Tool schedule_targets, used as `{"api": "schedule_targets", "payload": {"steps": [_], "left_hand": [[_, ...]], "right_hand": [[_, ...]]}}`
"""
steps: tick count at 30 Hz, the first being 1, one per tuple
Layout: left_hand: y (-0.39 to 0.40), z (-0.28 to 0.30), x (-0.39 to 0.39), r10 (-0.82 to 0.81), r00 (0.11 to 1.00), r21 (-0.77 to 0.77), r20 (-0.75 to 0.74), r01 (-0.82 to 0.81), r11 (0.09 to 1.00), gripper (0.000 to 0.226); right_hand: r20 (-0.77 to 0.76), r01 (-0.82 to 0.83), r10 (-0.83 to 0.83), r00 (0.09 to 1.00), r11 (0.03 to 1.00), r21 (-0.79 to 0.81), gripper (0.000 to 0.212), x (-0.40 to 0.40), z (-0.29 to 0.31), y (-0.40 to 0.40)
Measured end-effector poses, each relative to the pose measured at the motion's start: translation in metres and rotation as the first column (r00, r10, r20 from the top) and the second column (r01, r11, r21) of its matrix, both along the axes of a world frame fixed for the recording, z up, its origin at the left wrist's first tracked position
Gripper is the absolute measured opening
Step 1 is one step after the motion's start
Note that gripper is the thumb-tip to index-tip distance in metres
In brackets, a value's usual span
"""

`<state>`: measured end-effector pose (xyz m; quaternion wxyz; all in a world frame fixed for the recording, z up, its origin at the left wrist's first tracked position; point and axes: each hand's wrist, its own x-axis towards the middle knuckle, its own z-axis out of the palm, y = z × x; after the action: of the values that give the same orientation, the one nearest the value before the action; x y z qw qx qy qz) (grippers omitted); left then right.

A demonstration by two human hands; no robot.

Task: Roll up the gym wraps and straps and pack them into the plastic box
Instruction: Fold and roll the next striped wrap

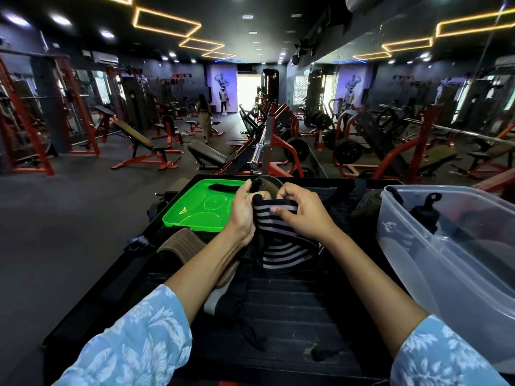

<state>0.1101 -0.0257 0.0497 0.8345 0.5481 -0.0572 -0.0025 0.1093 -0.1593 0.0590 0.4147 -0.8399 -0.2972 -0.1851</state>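
A black wrap with grey stripes (278, 218) is held up, its loose end drooping onto the bench (292, 307). The clear plastic box (457, 246) stands open at the right, dark straps (423, 210) inside.

A commercial gym: red-framed black padded benches (140, 147) stand left of the chrome barbell (259, 147), red plate-loaded machines with black weight plates (295, 150) right of it, and a wall mirror (418, 107) further right, beneath yellow rectangular ceiling lights (167, 23).

head cam | wide-angle | faces forward-down | close over black bench (292, 302) | gym behind
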Motion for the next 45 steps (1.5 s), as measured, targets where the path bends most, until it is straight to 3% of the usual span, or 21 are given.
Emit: {"api": "schedule_targets", "payload": {"steps": [4, 7, 13, 17, 20, 22, 25, 29, 32, 35, 45], "left_hand": [[-0.003, 0.001, -0.003, -0.010, 0.996, 0.080, 0.092, 0.002, 0.997, 0.074], [0.001, 0.003, -0.005, -0.030, 0.997, 0.124, 0.078, 0.020, 0.992, 0.085], [0.004, 0.004, -0.004, -0.090, 0.995, 0.110, 0.048, 0.084, 0.990, 0.080], [0.005, 0.002, 0.000, -0.100, 0.995, 0.088, 0.024, 0.098, 0.991, 0.074], [0.003, -0.003, 0.008, -0.056, 0.997, 0.161, 0.044, 0.048, 0.986, 0.065], [-0.001, -0.008, 0.011, -0.080, 0.996, 0.133, 0.033, 0.075, 0.988, 0.059], [-0.008, -0.015, 0.013, -0.032, 0.998, 0.135, 0.060, 0.023, 0.991, 0.044], [-0.015, -0.016, 0.010, 0.088, 0.989, 0.180, 0.116, -0.108, 0.978, 0.040], [-0.013, -0.012, 0.009, 0.173, 0.985, 0.144, 0.015, -0.173, 0.974, 0.036], [-0.008, -0.011, 0.007, 0.146, 0.980, 0.086, -0.133, -0.135, 0.987, 0.035], [-0.011, -0.009, 0.005, 0.130, 0.978, 0.109, -0.163, -0.114, 0.988, 0.030]], "right_hand": [[-0.019, -0.107, 0.109, 0.994, 0.990, 0.089, 0.025, -0.007, 0.000, 0.005], [-0.022, -0.168, 0.172, 0.985, 0.977, 0.130, 0.032, -0.010, -0.001, 0.009], [-0.058, -0.147, 0.162, 0.985, 0.969, 0.200, 0.021, -0.010, 0.001, 0.013], [-0.053, -0.081, 0.093, 0.994, 0.976, 0.205, 0.015, -0.009, -0.002, 0.016], [-0.036, 0.032, -0.025, 0.999, 0.974, 0.225, 0.012, -0.007, -0.005, 0.017], [-0.038, 0.117, -0.112, 0.993, 0.964, 0.238, 0.015, -0.005, -0.005, 0.014], [-0.023, 0.231, -0.230, 0.973, 0.961, 0.153, 0.022, -0.002, -0.008, 0.010], [0.079, 0.301, -0.305, 0.949, 0.952, 0.050, 0.030, -0.006, -0.011, 0.009], [0.023, 0.272, -0.271, 0.962, 0.962, -0.028, 0.037, -0.004, -0.009, 0.008], [-0.014, 0.208, -0.210, 0.978, 0.973, -0.099, 0.031, 0.000, -0.009, 0.006], [0.098, 0.244, -0.229, 0.969, 0.950, -0.194, 0.031, -0.006, -0.003, 0.004]]}}
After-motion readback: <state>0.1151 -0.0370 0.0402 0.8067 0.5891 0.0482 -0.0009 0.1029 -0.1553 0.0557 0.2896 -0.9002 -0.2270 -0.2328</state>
